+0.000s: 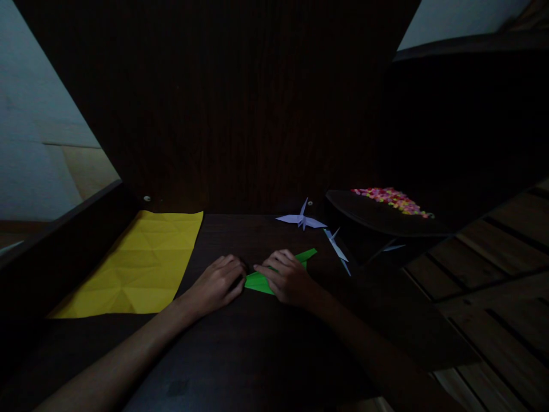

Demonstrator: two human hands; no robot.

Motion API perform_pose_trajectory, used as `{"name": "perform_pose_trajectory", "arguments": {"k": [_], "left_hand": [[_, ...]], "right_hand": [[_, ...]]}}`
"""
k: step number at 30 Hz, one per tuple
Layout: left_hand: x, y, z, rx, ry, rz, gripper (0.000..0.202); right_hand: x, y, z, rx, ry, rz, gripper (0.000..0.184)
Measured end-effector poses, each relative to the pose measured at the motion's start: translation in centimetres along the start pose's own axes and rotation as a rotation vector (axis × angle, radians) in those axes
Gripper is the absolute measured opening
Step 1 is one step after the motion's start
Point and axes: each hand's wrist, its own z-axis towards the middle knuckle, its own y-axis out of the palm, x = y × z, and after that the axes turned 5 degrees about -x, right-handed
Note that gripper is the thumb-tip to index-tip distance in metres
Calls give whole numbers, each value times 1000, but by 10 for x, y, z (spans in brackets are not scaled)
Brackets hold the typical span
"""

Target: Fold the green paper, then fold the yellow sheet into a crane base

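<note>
A green piece of folded paper [258,282] lies on the dark tabletop between my hands, its narrow tip sticking out to the upper right. My right hand [288,276] rests over its middle, fingers bent and pressing on it. At the paper's left end, my left hand [223,278] is closed, with the fingertips at the paper's edge. Beyond my right hand sits a pale purple paper crane [301,220] with spread wings. A second folded paper figure [338,246], whitish, is to the right of it.
A creased yellow sheet [141,263] covers the left of the table. On a dark curved shelf [355,209] at the right lies a heap of small pink, red and yellow pieces [392,199]. A dark wooden panel [257,114] rises behind; slatted wood [506,274] shows at right.
</note>
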Motion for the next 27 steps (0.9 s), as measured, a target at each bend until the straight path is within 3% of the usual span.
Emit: {"name": "perform_pose_trajectory", "arguments": {"k": [8,11,17,22,27], "left_hand": [[-5,-1,-2,28,-42,176,8],[-5,-1,-2,9,-40,124,6],[-4,1,-2,-25,-1,14,25],[-4,1,-2,-48,-3,3,23],[-5,1,-3,-44,16,-31,24]], "right_hand": [[-6,0,0,-88,15,-117,42],[-10,2,-1,-134,65,-103,44],[-20,4,1,-116,99,-79,38],[-27,1,3,-112,159,-77,31],[-29,0,3,-143,124,-60,29]]}}
